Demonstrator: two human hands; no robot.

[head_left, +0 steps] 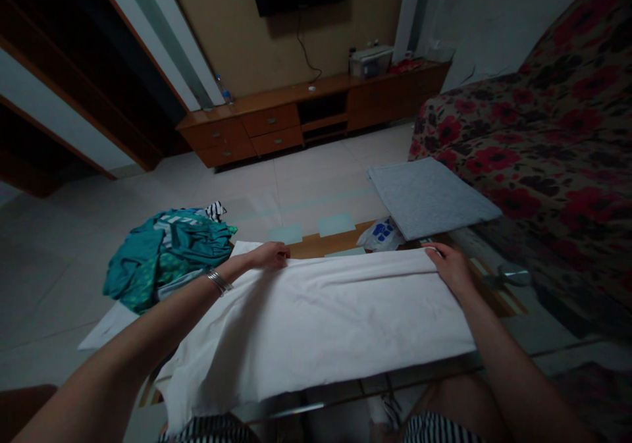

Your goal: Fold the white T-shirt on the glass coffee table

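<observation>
White cloth (340, 324) lies spread over the glass-topped table (309, 245) right in front of me, long side across, with its far edge between my two hands and its near edge by my knees. My left hand (269, 255) is at that far edge, left of the middle, fingers curled in and drawn narrow on the fabric; my right hand (450, 268) has the far right corner, thumb on top and fingers close around it (the undersides of both grips are hidden from me). A narrow fold runs along the far edge toward my right hand, shallow creases cross the middle, and the left part drops in loose, shadowed folds toward my striped clothing (434, 426). Bracelets (220, 282) ring my left wrist. Just beyond the cloth, near my right hand, sits a plastic bag (382, 234) with blue print, and beside it a flat grey-blue folded cloth (434, 196) reaches toward the flowered sofa (494, 133). Off to my left is a crumpled heap of teal clothes (168, 252), a black-and-white striped piece (216, 211) showing at its far side. Across the tiled floor (316, 180) stands a long wooden cabinet (274, 122), bearing a clear box (371, 62) and a bottle (226, 94).
</observation>
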